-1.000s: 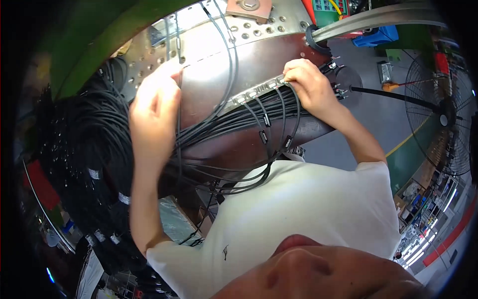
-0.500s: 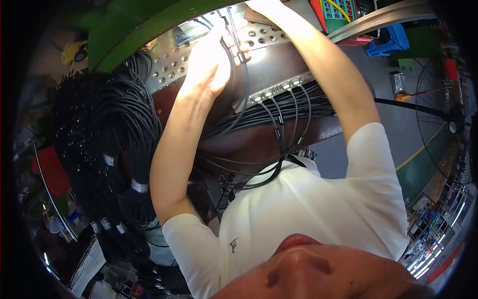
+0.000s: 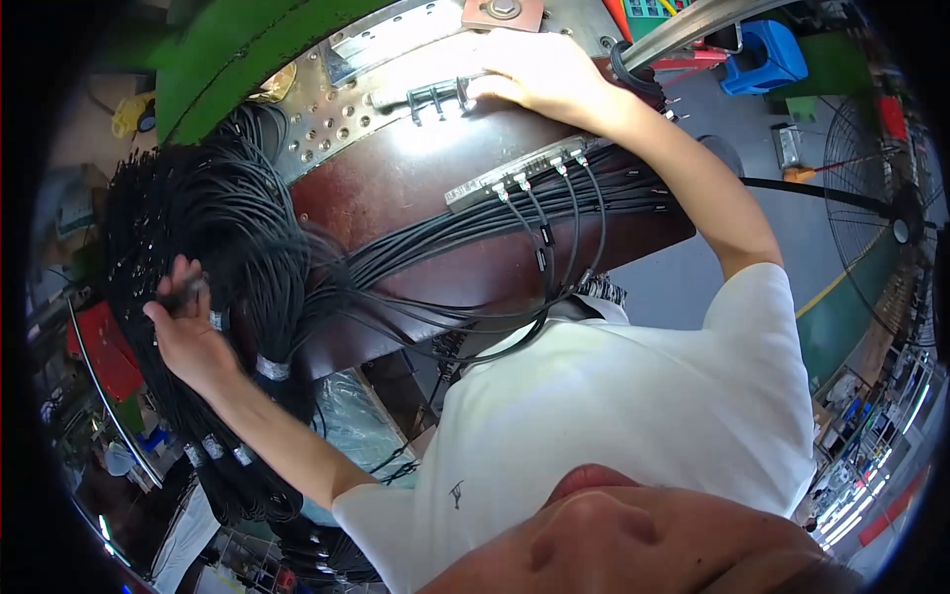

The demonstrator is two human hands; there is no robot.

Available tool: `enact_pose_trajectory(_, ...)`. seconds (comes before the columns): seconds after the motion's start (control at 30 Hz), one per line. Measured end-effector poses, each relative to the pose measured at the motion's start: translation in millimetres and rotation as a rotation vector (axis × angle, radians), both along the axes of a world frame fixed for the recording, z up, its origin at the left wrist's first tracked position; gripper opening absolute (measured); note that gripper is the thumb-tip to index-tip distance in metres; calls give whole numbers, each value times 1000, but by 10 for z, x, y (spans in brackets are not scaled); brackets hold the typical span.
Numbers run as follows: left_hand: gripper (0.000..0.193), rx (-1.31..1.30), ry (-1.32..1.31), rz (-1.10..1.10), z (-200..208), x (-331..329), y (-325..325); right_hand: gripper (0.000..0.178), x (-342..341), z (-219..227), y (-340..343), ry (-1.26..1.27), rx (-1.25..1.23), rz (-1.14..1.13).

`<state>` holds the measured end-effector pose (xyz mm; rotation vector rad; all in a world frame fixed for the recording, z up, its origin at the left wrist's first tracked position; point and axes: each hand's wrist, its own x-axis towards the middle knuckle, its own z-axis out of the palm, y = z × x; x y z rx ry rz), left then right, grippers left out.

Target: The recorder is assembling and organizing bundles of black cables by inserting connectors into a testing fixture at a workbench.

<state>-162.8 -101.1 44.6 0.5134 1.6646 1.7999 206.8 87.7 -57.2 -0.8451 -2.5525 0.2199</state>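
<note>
My left hand (image 3: 193, 337) is out at the left, palm up, with its fingers apart beside a thick bundle of black cables (image 3: 247, 223). A dark blur shows by its fingertips; I cannot make out what it is. At the upper middle, my right hand (image 3: 549, 84) is closed on one end of a black pronged bar (image 3: 435, 98), over the perforated metal plate (image 3: 341, 109). Strong glare washes out part of that hand. Below, a metal connector strip (image 3: 520, 176) has several cable plugs in its near side, their black cables (image 3: 574, 233) curving toward me.
A dark red-brown work surface (image 3: 361, 198) carries more loose black cables. Green machine framing (image 3: 237, 64) arches over the upper left. Toward the right are a metal bar (image 3: 693, 28), a blue stool (image 3: 767, 57) and a wire-cage fan (image 3: 871, 213).
My left hand has moved from the plate down and left to the cable bundle, and cables near it are blurred. My right hand has come lower into view, with the pronged bar now showing.
</note>
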Motion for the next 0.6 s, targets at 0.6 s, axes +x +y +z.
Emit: enact_pose_trajectory(0.6, 29, -238, -716, -784, -395, 1788, 929, 29, -554, 351, 309, 487, -247, 126)
